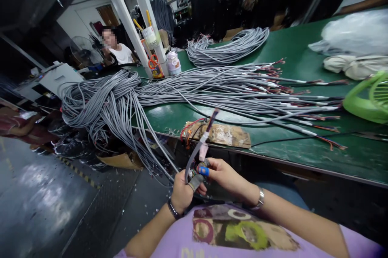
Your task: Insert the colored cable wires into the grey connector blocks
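Observation:
Just in front of the bench edge, my left hand is closed around a grey cable. The cable's end rises above the hand, with a white sleeve and dark wires at its tip. My right hand pinches small coloured wires close to the left hand. Tape wraps cover some fingers, blue and grey. Which wire the right fingertips hold is too small to make out. Behind the hands, a worn wooden board with red and black leads lies at the bench edge.
Many grey cables lie along the green bench, their coil hanging over its left end. Another cable bundle lies behind. A cup, a green plastic basket and plastic bags stand around. A person sits at the far left.

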### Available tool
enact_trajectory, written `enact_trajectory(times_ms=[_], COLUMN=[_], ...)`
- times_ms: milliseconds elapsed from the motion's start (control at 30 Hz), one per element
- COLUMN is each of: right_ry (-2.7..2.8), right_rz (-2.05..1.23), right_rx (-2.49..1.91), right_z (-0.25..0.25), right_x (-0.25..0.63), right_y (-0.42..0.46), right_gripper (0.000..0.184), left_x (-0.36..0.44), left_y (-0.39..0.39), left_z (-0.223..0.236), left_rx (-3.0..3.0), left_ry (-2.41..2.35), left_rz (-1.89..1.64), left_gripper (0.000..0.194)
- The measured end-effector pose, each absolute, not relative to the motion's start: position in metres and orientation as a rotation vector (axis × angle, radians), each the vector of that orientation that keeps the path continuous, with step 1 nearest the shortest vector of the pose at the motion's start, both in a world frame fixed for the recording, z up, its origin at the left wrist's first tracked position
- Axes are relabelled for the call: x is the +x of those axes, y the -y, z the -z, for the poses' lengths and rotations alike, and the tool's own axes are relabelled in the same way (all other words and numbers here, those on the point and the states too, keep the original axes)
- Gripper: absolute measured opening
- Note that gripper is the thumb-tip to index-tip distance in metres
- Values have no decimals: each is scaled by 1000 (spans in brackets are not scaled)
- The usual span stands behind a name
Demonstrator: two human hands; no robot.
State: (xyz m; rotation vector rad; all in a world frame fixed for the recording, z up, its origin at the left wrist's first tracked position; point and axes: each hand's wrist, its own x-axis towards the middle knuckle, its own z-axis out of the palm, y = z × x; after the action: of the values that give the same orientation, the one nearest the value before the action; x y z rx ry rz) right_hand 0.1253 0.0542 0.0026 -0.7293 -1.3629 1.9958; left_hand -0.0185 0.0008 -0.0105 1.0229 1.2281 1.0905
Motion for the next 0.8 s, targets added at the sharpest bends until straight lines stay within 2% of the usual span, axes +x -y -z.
enact_trajectory(times_ms=[167,533,800], right_ry=[1320,1294,741], right_rz=[-1893,-1848,-2166], right_rx=[-905,-888,-810], right_z=[4,12,22], right_x=[125,128,139], right_y=[-56,-53,-77], right_gripper=[42,38,36], left_x=[-16,-12,-14], left_y=[-1,-5,-9], left_z=[23,15,6], left_rx=[839,721,674], left_ry=[-1252,-1244,-1201], left_rz=[-1268,-1376,-1305], left_gripper=[34,29,34])
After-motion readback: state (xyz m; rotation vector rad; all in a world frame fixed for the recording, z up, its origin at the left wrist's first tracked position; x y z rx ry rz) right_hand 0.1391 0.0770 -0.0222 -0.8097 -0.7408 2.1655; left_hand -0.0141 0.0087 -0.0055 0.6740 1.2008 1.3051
